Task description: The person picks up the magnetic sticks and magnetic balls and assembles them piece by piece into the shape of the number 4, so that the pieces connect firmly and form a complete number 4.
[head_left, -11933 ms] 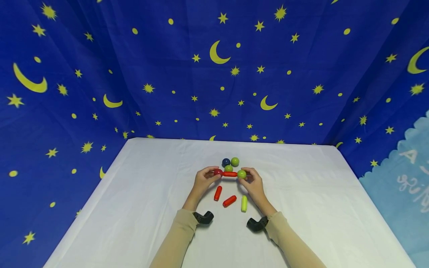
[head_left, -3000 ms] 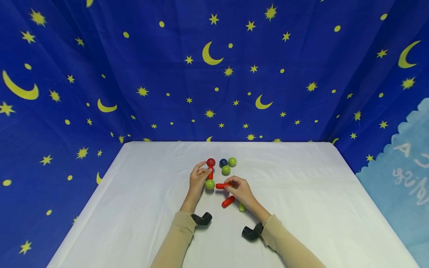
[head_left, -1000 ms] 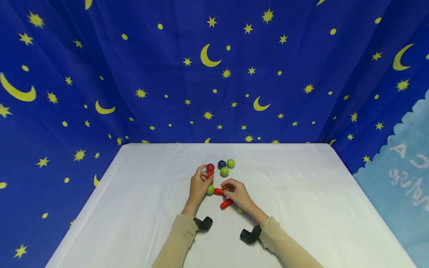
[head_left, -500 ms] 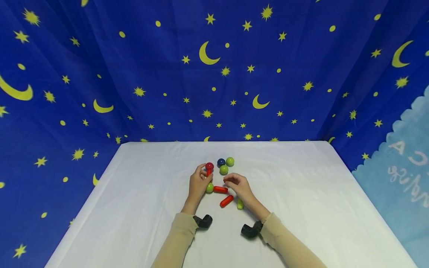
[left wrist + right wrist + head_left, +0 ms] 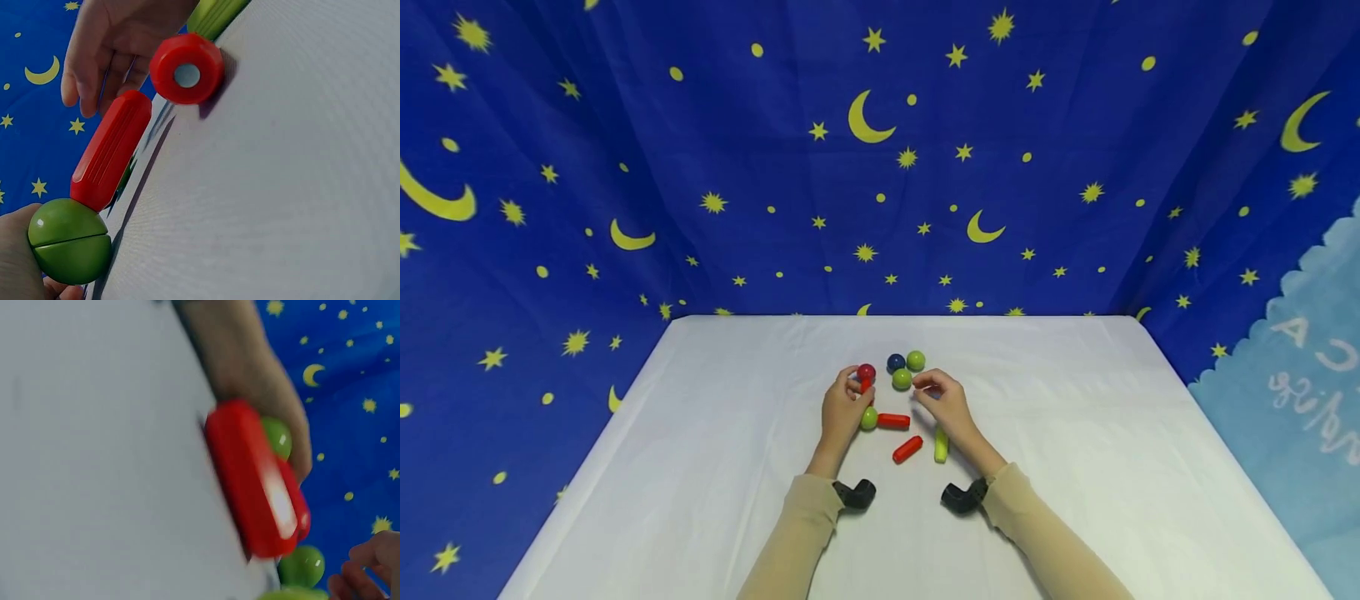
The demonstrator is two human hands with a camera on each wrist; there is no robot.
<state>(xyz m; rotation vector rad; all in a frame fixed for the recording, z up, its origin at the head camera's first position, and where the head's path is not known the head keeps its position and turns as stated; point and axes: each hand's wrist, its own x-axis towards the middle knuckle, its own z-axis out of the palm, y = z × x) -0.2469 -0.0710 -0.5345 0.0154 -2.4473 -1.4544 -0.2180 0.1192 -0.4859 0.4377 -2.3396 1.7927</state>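
Observation:
In the head view my left hand (image 5: 842, 415) pinches a red bar (image 5: 867, 387) that has a red ball (image 5: 867, 372) at its far end. At its near end is a green ball (image 5: 868, 418), seen close in the left wrist view as a green ball (image 5: 70, 241). From this ball a second red bar (image 5: 893, 422) sticks out to the right, touching it; its metal-ended kind shows on the loose red bar (image 5: 186, 70). My right hand (image 5: 947, 407) holds nothing, its bent fingers just right of a loose green ball (image 5: 902, 379).
A dark blue ball (image 5: 896, 362) and another green ball (image 5: 915, 360) sit behind. A yellow-green bar (image 5: 942, 447) lies by my right wrist. White cloth covers the table (image 5: 737, 433), with a starry blue curtain (image 5: 805, 175) around it.
The second red bar came to the near green ball and my right hand let go of it. That hand has since moved away, up towards the loose green balls. My left hand keeps its hold.

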